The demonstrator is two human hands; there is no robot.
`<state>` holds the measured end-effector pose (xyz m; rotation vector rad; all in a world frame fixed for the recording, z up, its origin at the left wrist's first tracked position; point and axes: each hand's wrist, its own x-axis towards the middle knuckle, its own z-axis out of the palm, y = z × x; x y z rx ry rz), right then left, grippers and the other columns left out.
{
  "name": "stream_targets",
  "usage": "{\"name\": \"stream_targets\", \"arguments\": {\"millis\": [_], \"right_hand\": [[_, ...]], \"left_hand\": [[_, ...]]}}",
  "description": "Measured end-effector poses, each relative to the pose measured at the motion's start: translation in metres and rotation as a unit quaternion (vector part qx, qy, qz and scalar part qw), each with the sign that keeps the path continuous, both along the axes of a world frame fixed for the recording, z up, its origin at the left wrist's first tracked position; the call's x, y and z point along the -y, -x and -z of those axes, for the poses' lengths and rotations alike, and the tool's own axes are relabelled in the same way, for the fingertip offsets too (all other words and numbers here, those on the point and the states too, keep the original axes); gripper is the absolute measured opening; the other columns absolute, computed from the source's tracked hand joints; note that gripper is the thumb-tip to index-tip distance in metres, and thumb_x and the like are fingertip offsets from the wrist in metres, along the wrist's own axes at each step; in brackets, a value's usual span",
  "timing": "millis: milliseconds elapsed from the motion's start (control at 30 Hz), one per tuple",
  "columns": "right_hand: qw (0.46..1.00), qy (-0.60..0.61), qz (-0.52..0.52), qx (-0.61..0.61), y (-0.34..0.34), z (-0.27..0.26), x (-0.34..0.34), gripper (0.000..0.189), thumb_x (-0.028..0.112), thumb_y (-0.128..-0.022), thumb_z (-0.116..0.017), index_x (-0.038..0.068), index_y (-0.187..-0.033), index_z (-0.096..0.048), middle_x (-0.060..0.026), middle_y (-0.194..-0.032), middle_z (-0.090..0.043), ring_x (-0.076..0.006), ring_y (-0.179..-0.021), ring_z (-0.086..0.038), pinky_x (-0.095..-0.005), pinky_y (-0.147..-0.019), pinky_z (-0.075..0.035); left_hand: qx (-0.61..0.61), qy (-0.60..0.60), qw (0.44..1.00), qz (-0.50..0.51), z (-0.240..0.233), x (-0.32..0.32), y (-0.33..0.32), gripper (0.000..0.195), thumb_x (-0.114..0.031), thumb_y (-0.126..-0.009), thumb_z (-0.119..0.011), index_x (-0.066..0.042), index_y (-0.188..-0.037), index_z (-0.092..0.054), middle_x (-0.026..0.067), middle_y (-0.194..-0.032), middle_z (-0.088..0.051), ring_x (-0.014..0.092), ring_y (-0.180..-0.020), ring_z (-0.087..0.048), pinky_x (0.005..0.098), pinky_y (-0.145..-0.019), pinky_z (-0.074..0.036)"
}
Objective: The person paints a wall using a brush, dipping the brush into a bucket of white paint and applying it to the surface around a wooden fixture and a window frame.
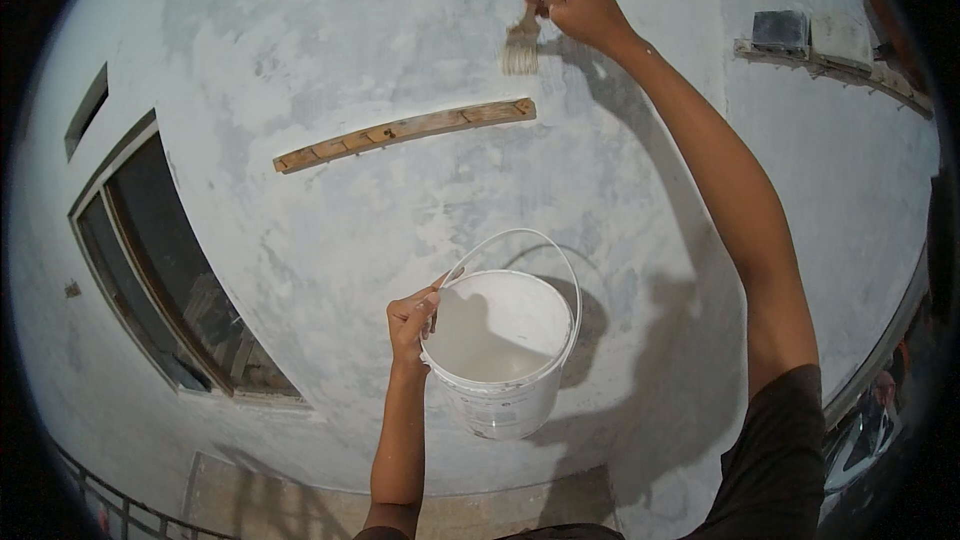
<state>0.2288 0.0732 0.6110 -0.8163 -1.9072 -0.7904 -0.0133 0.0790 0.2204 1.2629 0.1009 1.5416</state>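
High on the patchy white and grey wall (360,217), my right hand (574,4) grips a paintbrush (521,49) by its handle, bristles pointing down. The bristles look pale with paint and lie at or close to the wall. My left hand (412,319) holds the left rim of a white plastic bucket (499,405), beside the foot of its raised wire handle. Pale paint shows inside the bucket, partly in shadow. A wooden strip with hooks (405,127) is fixed to the wall between the brush and the bucket.
At the left is a framed window (161,255), with a small narrow opening above it. A shelf or rail (832,71) at the upper right carries two box-like objects. A dark metal railing (127,502) runs along the lower left. Dark, shiny objects stand at the lower right.
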Motion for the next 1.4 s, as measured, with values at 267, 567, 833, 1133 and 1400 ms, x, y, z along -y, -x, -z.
{"name": "stream_targets", "arguments": {"millis": [267,567,833,1133,1400], "right_hand": [[0.985,-0.128,-0.111,-0.033,0.027,-0.036,0.024,0.004,-0.003,-0.084,-0.061,0.001,-0.083,-0.060,-0.0107,-0.072,-0.065,-0.0166,-0.066,-0.064,-0.0300,-0.062,-0.052],[0.999,0.033,-0.039,0.014,0.007,0.017,-0.017,0.012,0.005,-0.085,-0.066,-0.001,-0.094,-0.065,-0.0133,-0.085,-0.071,-0.0217,-0.077,-0.073,-0.0342,-0.066,-0.057],[0.975,-0.180,-0.111,-0.064,0.037,-0.031,0.002,0.004,-0.003,-0.085,-0.059,-0.002,-0.082,-0.060,-0.0131,-0.071,-0.066,-0.0177,-0.065,-0.066,-0.0310,-0.061,-0.053],[0.994,0.072,-0.049,-0.059,0.037,0.025,-0.015,0.013,0.004,-0.091,-0.063,-0.004,-0.101,-0.065,-0.0116,-0.091,-0.069,-0.0194,-0.080,-0.072,-0.0311,-0.071,-0.061],[0.985,-0.148,-0.080,-0.044,0.037,-0.021,-0.024,0.007,0.003,-0.092,-0.062,-0.002,-0.095,-0.065,-0.0079,-0.085,-0.071,-0.0150,-0.078,-0.072,-0.0273,-0.066,-0.057]], "left_hand": [[0.041,-0.056,0.998,0.002,-0.002,0.000,0.001,0.048,-0.008,-0.088,-0.058,-0.004,-0.044,-0.041,0.0031,-0.052,-0.041,0.025,-0.087,-0.064,0.0298,-0.072,-0.044],[0.024,0.003,0.999,-0.036,-0.009,0.006,0.013,0.048,-0.015,-0.089,-0.062,-0.004,-0.046,-0.043,0.0002,-0.054,-0.038,0.022,-0.084,-0.063,0.0248,-0.053,-0.030],[0.023,0.011,0.999,-0.041,-0.019,0.008,0.014,0.051,-0.017,-0.089,-0.062,-0.006,-0.044,-0.040,0.0069,-0.057,-0.048,0.030,-0.097,-0.065,0.0255,-0.062,-0.036],[0.052,0.032,0.998,-0.034,-0.036,0.006,0.025,0.051,-0.016,-0.087,-0.063,-0.005,-0.044,-0.037,0.0047,-0.059,-0.047,0.015,-0.065,-0.052,0.0254,-0.055,-0.030],[0.056,-0.003,0.998,-0.027,-0.039,0.009,0.027,0.053,-0.013,-0.089,-0.062,-0.005,-0.042,-0.038,0.0032,-0.055,-0.040,0.025,-0.091,-0.066,0.0249,-0.055,-0.029]]}}
